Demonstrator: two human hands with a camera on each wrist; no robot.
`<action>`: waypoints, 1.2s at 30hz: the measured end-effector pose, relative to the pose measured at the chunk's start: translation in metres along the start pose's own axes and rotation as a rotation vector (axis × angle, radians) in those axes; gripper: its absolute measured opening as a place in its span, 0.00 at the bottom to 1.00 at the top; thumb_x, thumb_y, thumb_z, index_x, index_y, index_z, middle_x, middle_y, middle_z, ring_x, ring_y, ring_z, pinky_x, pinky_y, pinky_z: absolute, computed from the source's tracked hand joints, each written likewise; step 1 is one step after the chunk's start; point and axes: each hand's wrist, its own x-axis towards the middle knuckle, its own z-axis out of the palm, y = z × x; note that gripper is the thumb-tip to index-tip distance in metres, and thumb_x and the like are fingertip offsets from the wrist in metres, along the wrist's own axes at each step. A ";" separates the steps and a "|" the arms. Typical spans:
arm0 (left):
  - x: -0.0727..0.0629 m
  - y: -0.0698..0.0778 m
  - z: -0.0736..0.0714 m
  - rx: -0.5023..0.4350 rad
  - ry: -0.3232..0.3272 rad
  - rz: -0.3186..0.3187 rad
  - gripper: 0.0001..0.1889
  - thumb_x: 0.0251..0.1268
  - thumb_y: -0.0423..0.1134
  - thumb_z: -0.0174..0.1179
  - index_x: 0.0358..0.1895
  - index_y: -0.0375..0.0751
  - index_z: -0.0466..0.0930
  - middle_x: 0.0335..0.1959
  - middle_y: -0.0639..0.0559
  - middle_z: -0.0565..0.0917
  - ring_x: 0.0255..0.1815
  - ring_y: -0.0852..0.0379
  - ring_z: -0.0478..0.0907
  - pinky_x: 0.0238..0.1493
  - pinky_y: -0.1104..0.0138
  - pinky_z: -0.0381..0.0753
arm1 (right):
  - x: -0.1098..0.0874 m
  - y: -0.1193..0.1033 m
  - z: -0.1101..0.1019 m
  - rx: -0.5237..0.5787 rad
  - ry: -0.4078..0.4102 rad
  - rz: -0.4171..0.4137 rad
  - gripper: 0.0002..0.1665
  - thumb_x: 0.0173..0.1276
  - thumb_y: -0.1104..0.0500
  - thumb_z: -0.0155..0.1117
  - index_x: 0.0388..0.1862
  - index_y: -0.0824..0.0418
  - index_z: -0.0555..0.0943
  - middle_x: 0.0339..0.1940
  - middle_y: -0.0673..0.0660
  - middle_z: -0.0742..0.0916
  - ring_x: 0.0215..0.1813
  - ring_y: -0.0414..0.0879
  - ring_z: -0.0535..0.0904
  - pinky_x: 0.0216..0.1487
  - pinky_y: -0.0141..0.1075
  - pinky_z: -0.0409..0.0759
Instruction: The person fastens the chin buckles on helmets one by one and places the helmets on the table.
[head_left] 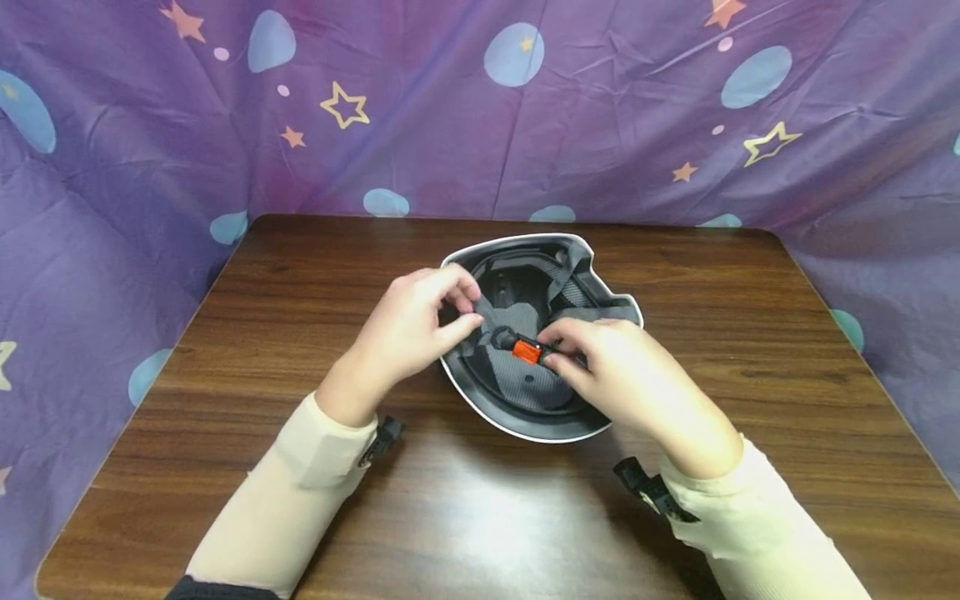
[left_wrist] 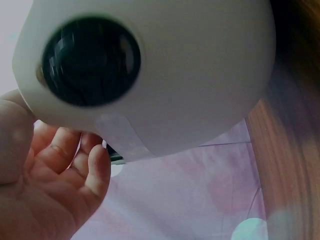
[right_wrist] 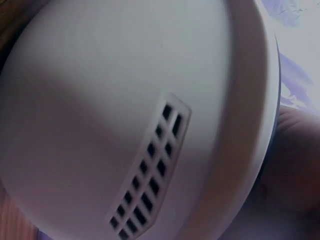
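A white helmet (head_left: 540,429) lies upside down on the table, its dark padded lining (head_left: 517,383) facing up. Across its opening runs a black chin strap (head_left: 486,312) with an orange and black buckle (head_left: 527,352). My right hand (head_left: 618,367) pinches the buckle's right end between thumb and fingers. At the helmet's left rim is my left hand (head_left: 408,325), thumb and fingertips apart beside the strap; whether they touch it is unclear. The left wrist view shows the white shell (left_wrist: 200,75) with a round dark disc (left_wrist: 92,61). A slotted vent (right_wrist: 150,172) shows in the right wrist view.
The helmet rests on a brown wood-grain table (head_left: 315,267). A purple cloth (head_left: 435,108) with stars and blue spots hangs behind the table and along its sides. Dark wrist devices (head_left: 382,437) are strapped over both pale sleeves.
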 end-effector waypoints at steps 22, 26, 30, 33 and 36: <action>0.001 -0.012 0.003 -0.048 -0.036 0.046 0.16 0.58 0.20 0.70 0.48 0.37 0.85 0.68 0.36 0.77 0.73 0.44 0.72 0.76 0.57 0.67 | 0.007 0.012 -0.006 -0.079 0.382 -0.119 0.17 0.69 0.52 0.74 0.48 0.63 0.90 0.56 0.64 0.88 0.67 0.64 0.80 0.73 0.53 0.71; 0.001 -0.015 0.004 -0.067 -0.050 0.085 0.16 0.58 0.20 0.70 0.48 0.37 0.85 0.69 0.36 0.76 0.74 0.43 0.71 0.78 0.58 0.64 | 0.009 0.022 -0.003 -0.127 0.407 -0.112 0.29 0.67 0.44 0.73 0.57 0.65 0.87 0.68 0.69 0.83 0.77 0.67 0.70 0.78 0.59 0.63; 0.000 -0.014 0.004 -0.088 -0.055 0.071 0.17 0.60 0.22 0.70 0.52 0.37 0.84 0.72 0.36 0.74 0.76 0.43 0.70 0.77 0.56 0.65 | 0.010 0.029 0.004 -0.188 0.230 0.012 0.43 0.69 0.37 0.71 0.73 0.63 0.78 0.80 0.68 0.72 0.84 0.66 0.59 0.80 0.64 0.55; 0.001 -0.014 0.005 -0.119 -0.045 0.031 0.18 0.65 0.25 0.69 0.56 0.36 0.83 0.74 0.37 0.73 0.76 0.44 0.69 0.77 0.55 0.65 | 0.010 0.034 0.010 -0.278 0.057 0.151 0.52 0.72 0.31 0.65 0.83 0.61 0.67 0.87 0.64 0.61 0.86 0.65 0.53 0.79 0.67 0.51; 0.002 -0.014 0.008 -0.170 -0.049 0.006 0.18 0.72 0.30 0.65 0.62 0.35 0.80 0.76 0.37 0.70 0.79 0.46 0.66 0.78 0.56 0.63 | 0.012 0.039 0.015 -0.347 -0.037 0.239 0.56 0.75 0.27 0.59 0.87 0.58 0.59 0.90 0.61 0.54 0.85 0.67 0.53 0.79 0.68 0.51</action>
